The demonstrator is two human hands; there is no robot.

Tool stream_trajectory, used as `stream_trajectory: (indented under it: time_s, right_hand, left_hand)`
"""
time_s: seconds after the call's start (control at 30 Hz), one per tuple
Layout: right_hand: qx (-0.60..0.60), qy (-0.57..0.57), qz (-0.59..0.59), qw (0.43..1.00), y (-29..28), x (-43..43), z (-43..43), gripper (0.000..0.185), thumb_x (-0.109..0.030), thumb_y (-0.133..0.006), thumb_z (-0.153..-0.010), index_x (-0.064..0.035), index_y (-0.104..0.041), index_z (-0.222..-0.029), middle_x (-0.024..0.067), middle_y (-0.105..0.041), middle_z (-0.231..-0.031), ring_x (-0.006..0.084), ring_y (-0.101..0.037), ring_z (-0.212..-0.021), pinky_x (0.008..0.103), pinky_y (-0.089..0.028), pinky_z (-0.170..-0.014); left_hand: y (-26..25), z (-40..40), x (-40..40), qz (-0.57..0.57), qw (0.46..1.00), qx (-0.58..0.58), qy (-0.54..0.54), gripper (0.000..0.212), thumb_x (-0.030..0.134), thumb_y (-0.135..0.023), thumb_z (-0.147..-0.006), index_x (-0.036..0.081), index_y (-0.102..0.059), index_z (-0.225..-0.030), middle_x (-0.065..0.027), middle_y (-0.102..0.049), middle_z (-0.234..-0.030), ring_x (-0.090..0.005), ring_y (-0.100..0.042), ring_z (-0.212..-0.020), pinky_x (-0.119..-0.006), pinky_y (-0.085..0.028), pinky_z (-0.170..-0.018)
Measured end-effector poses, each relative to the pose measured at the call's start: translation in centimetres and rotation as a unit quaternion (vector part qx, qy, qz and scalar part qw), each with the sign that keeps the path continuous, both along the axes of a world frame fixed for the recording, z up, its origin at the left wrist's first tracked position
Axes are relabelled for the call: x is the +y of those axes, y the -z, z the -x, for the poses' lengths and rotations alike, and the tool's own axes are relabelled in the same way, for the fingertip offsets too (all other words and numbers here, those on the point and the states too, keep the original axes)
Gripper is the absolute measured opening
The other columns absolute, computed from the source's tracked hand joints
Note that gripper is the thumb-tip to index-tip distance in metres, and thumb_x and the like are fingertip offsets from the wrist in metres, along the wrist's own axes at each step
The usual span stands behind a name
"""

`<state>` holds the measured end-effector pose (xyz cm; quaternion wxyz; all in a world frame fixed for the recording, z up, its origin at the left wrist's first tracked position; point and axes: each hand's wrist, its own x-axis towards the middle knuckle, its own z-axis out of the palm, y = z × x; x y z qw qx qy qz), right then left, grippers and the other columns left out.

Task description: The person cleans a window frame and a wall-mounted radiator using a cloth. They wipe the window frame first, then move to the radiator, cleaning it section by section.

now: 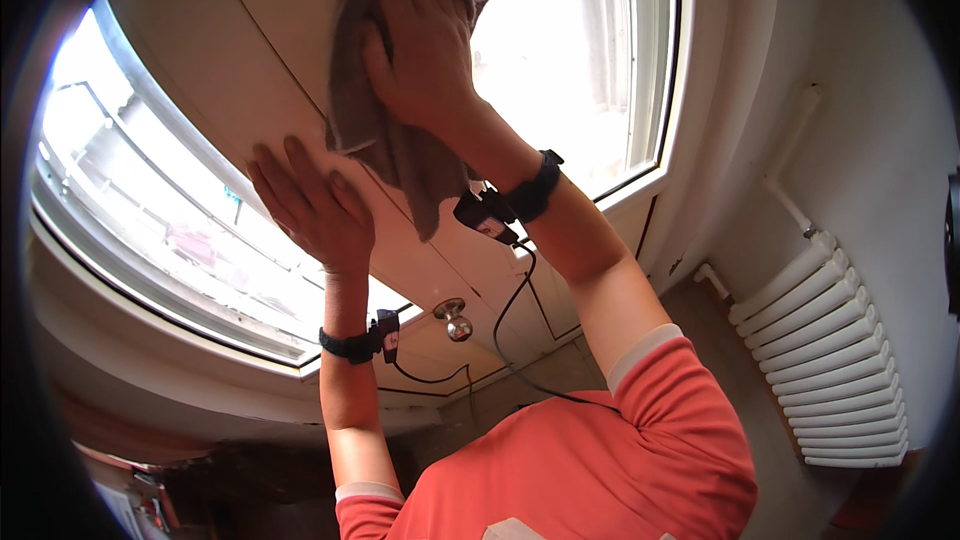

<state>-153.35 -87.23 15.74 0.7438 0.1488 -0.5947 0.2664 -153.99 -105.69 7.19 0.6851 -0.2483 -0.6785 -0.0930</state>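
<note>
My right hand (424, 52) presses a grey-brown cloth (409, 172) against a white panelled door (202, 52), beside a bright window pane (555, 75). Its fingers lie spread over the fabric, and one corner of the cloth hangs down below the wrist. Lower and to the left, my left hand (322, 217) rests with fingers apart on the door surface, holding nothing. Below and between the hands is a round metal doorknob (454, 321). Each wrist wears a black strap with a small cabled device, the right strap (536, 187) and the left strap (351, 347).
Another bright window (210, 255) with a pale frame curves along the left. A white ribbed radiator (825, 360) stands at the right wall, joined to a white pipe (791, 135). Dark cables run from the wrist devices towards my body. Blurred items lie in shadow at lower left.
</note>
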Motion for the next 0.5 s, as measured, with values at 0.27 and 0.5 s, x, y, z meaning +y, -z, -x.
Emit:
stream_trajectory:
  time_s: [0.27,0.5]
  right_hand:
    - [-0.167,0.071,0.057,0.982,13.7,2.9,0.7,0.058,-0.021,-0.056,-0.091,-0.0014,-0.043,-0.145,0.0222,-0.055,-0.130,0.0415,-0.053,-0.117,0.0513,-0.036,-0.102]
    - [-0.227,0.181,0.098,0.952,32.6,5.4,0.0,0.066,-0.034,-0.067,-0.089,-0.0028,-0.042,-0.142,0.0187,-0.045,-0.134,0.0415,-0.042,-0.125,0.0549,-0.033,-0.101]
  left_hand:
    - [0.2,-0.2,-0.2,0.002,1.000,0.002,-0.007,0.051,0.029,-0.034,-0.107,0.003,-0.042,-0.150,-0.0253,-0.035,-0.155,-0.0468,-0.035,-0.141,-0.055,-0.034,-0.113]
    - [0.1,0.0,-0.5,0.001,1.000,-0.006,-0.026,0.051,0.029,-0.034,-0.106,0.006,-0.041,-0.151,-0.0237,-0.033,-0.157,-0.0435,-0.033,-0.144,-0.052,-0.033,-0.115]
